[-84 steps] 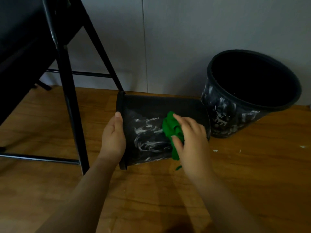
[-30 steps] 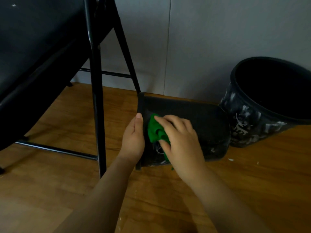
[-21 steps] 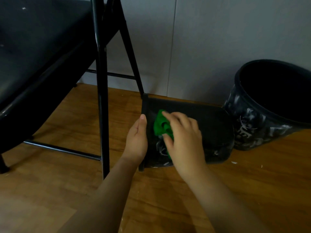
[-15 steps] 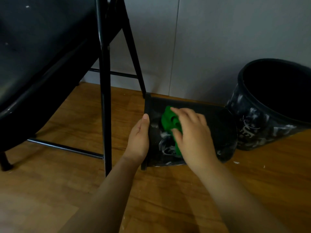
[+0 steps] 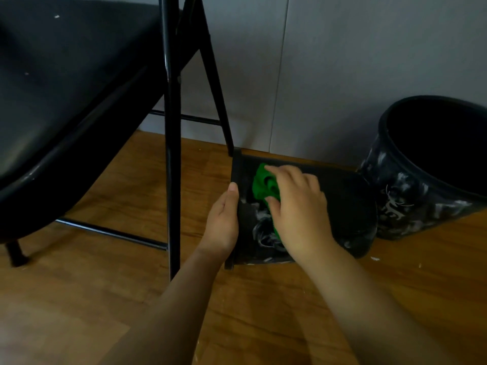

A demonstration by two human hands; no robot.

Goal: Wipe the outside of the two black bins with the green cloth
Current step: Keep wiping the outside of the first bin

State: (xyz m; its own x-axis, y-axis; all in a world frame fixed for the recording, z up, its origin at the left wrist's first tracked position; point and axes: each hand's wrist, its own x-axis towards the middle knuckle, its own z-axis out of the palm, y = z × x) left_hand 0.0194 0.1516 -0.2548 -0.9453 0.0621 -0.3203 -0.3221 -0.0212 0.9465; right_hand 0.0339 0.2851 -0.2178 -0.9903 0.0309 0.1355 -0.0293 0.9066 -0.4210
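Head camera, looking down: the right hand presses a bunched green cloth under curled fingers against the upturned side of a black bin lying tipped over on the wooden floor, white smears showing just below the cloth. Just to its left, the left hand lies flat and open against the bin's rim. Right of both hands a second black bin, streaked white, stands by the grey wall, touching the first; a black folding chair rises at left.
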